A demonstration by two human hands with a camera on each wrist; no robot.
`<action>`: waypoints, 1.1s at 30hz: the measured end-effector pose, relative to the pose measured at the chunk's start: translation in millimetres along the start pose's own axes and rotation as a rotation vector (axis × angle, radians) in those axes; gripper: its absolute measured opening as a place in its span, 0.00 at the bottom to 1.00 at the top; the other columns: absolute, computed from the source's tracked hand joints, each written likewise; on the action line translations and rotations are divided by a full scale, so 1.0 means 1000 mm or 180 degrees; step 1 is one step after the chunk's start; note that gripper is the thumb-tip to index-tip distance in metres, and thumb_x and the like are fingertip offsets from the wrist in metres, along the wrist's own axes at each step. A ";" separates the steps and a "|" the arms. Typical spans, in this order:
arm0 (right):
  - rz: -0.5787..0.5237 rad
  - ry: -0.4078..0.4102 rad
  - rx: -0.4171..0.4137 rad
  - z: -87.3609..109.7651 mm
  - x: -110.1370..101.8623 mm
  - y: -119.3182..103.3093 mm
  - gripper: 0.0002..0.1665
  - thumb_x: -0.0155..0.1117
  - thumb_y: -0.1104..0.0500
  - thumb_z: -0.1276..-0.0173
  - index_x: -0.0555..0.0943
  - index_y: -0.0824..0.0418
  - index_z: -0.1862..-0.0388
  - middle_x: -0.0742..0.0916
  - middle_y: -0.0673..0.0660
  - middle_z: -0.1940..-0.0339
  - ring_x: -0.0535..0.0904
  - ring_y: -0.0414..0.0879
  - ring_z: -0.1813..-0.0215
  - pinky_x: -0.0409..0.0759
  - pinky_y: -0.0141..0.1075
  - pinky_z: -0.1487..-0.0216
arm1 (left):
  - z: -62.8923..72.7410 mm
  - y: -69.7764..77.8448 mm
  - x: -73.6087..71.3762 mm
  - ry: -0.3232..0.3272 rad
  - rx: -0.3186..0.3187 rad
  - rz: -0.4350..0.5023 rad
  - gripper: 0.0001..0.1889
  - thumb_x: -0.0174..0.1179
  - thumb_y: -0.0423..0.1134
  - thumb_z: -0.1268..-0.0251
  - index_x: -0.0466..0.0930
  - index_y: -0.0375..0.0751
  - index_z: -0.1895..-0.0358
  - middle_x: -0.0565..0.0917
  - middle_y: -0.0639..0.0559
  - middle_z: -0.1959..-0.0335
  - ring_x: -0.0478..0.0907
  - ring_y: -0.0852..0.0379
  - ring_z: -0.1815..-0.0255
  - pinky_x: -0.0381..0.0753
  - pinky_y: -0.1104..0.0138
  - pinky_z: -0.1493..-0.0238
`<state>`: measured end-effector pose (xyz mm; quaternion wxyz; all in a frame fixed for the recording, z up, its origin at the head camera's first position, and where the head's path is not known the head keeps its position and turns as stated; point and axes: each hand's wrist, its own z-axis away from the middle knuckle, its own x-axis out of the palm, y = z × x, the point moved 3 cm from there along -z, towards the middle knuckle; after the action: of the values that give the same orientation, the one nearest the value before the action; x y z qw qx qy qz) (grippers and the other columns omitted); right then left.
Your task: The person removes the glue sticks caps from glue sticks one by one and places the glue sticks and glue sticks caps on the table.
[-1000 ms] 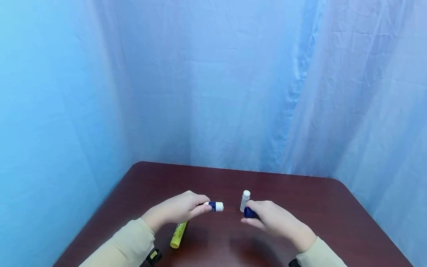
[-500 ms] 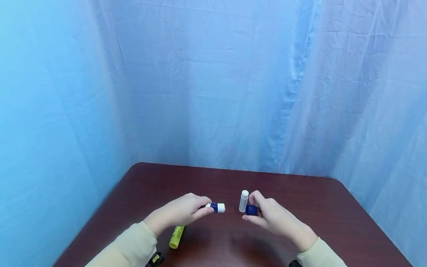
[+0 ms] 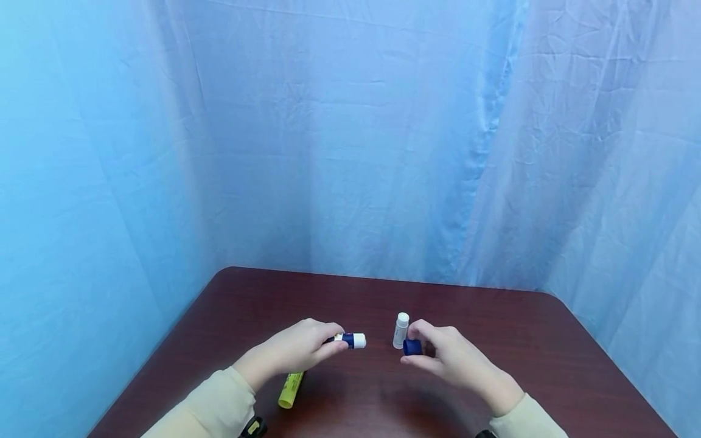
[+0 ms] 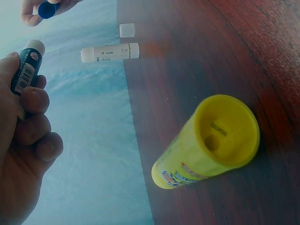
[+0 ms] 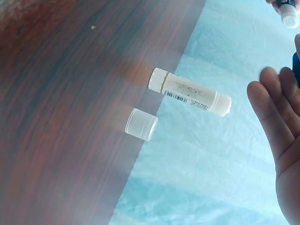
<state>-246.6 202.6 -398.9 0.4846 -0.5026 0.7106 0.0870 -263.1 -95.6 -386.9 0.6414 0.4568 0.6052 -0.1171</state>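
Observation:
In the head view, my left hand [image 3: 298, 347] grips a dark blue glue stick [image 3: 349, 340] held sideways, its uncapped white end pointing right. Opposite it, my right hand [image 3: 451, 359] pinches a small blue cap [image 3: 412, 347] between thumb and curled fingers, its opening turned to the left. A gap separates cap and stick. Just behind the cap, a white glue stick [image 3: 401, 331] stands upright and uncapped on the table. Its translucent cap [image 5: 141, 124] sits beside it in the right wrist view, and the right hand hides that cap in the head view.
A yellow glue stick [image 4: 187, 150] lies on the table below the left hand, its hollow end towards the person. The dark reddish wooden table [image 3: 328, 292] has rounded far corners. Light blue curtains [image 3: 350, 152] hang behind it and at both sides.
The right fingers have shifted around the blue cap, showing more of it and of the white glue stick. The left hand moved slightly right, then back. The blue glue stick stays held.

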 end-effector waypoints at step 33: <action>0.0206 0.0501 -0.0055 0.004 -0.035 0.004 0.21 0.82 0.60 0.43 0.81 0.45 0.56 0.76 0.36 0.76 0.69 0.29 0.77 0.67 0.21 0.75 | 0.002 -0.007 0.002 0.0090 -0.0111 0.0034 0.14 0.54 0.53 0.21 0.79 0.48 0.49 0.70 0.64 0.77 0.65 0.68 0.79 0.69 0.72 0.76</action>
<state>-246.3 229.2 -375.7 0.4198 -0.4888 0.7616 0.0691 -266.1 -100.4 -392.1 0.6413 0.4503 0.6137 -0.0966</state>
